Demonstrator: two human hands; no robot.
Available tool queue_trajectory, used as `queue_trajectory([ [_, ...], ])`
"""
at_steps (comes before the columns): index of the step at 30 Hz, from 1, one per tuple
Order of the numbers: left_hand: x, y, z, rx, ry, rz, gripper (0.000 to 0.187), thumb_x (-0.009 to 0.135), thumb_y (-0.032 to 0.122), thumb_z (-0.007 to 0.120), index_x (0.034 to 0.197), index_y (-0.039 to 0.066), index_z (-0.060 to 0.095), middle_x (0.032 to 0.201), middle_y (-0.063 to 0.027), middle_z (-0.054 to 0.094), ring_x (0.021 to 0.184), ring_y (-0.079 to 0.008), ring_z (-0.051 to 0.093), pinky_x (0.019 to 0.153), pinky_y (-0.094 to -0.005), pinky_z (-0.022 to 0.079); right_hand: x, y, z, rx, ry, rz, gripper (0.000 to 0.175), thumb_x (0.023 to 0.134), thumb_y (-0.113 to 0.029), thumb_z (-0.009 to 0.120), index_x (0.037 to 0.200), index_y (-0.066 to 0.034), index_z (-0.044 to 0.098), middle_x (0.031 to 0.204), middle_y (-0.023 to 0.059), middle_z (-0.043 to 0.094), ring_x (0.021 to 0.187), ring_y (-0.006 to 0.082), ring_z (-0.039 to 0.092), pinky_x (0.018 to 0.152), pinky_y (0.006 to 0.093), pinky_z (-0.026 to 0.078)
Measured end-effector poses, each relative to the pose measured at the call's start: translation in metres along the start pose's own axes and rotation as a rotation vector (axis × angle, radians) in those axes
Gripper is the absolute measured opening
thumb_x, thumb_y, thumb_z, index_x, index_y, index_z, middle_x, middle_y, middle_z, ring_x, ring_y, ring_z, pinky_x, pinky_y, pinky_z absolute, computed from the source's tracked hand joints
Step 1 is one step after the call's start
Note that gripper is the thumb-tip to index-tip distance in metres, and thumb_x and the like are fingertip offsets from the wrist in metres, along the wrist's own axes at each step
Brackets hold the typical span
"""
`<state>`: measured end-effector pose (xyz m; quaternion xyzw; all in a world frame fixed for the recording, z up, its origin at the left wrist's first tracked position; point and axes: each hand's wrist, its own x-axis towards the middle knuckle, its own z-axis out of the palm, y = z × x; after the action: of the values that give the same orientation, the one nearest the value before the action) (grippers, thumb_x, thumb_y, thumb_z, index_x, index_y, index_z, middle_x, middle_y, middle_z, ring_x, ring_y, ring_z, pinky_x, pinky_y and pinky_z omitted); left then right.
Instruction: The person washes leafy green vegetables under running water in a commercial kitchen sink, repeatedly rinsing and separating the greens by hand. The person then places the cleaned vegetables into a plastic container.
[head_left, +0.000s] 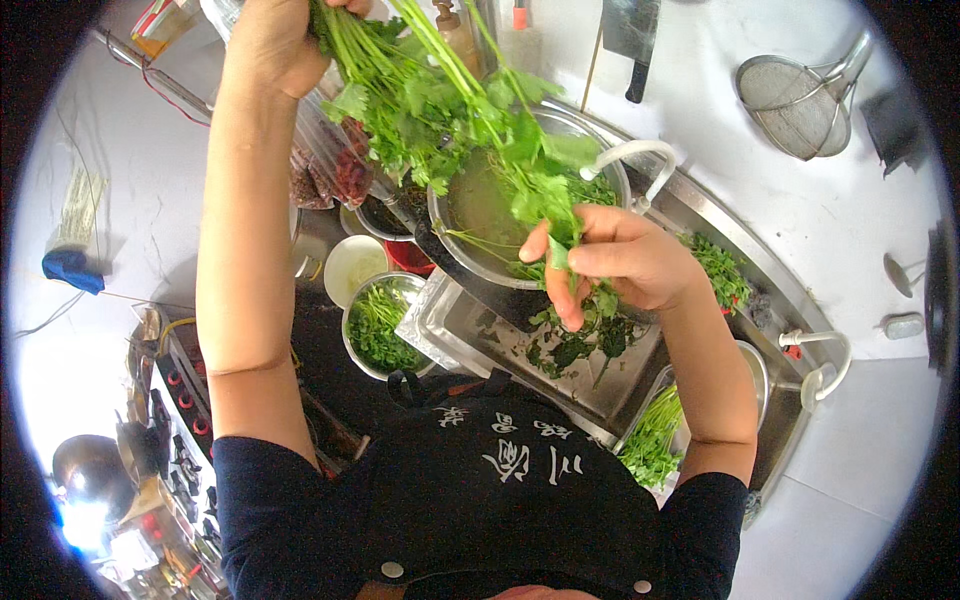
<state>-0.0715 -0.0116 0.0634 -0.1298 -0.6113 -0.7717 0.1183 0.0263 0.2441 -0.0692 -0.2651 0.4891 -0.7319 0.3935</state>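
Observation:
My left hand (289, 49), partly cut off by the top edge, grips a bunch of leafy green herb stalks (405, 90), apparently coriander or celery. Leaves from the bunch hang over a large metal basin (456, 257) of cloudy water. Lower right, my right hand (637, 255) pinches the leafy end of a few longer stalks (491, 120) between thumb and fingers. Below that hand, dark leaf scraps (577, 349) lie in a steel sink (555, 382). More loose greens (716, 274) sit behind my right wrist.
Left of the sink stand a metal bowl (405, 279) of greens and a white bowl (334, 281). Two white faucets (645, 146) rise along the sink edge. Cut stalks (652, 439) lie near my right elbow. A strainer (799, 105) and a cleaver (630, 30) hang on the wall.

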Motion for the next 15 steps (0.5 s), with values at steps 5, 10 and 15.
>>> queue_trajectory([
  [5,0.006,0.005,-0.011,-0.025,-0.046,0.037,0.017,0.089,0.021,0.061,0.083,0.005,0.060,0.063,0.0049,0.052,0.048,-0.0022,0.041,0.047,-0.0179,0.036,-0.011,0.003,0.001,0.017,0.068,0.064,0.033,0.087,-0.014,0.056,0.113,0.0062,0.052,0.073,0.0151,0.062,0.061,0.0209,0.061,0.055,0.0310,0.049],
  [10,0.007,0.009,-0.015,-0.048,-0.046,0.036,0.016,0.089,0.021,0.061,0.080,0.007,0.058,0.062,0.0059,0.053,0.046,-0.0008,0.043,0.045,-0.0164,0.037,-0.018,-0.003,0.012,0.080,0.105,0.087,0.047,0.083,-0.007,0.058,0.125,0.0078,0.045,0.081,0.0178,0.064,0.067,0.0242,0.064,0.062,0.0328,0.053],
  [15,-0.001,0.011,-0.010,-0.078,0.096,0.071,0.014,0.089,0.020,0.061,0.080,0.009,0.058,0.064,0.0055,0.055,0.046,-0.0003,0.045,0.045,-0.0162,0.039,-0.021,-0.003,0.015,0.112,0.056,0.073,0.053,0.081,-0.004,0.058,0.131,0.0070,0.041,0.087,0.0202,0.064,0.071,0.0257,0.065,0.065,0.0340,0.054],
])
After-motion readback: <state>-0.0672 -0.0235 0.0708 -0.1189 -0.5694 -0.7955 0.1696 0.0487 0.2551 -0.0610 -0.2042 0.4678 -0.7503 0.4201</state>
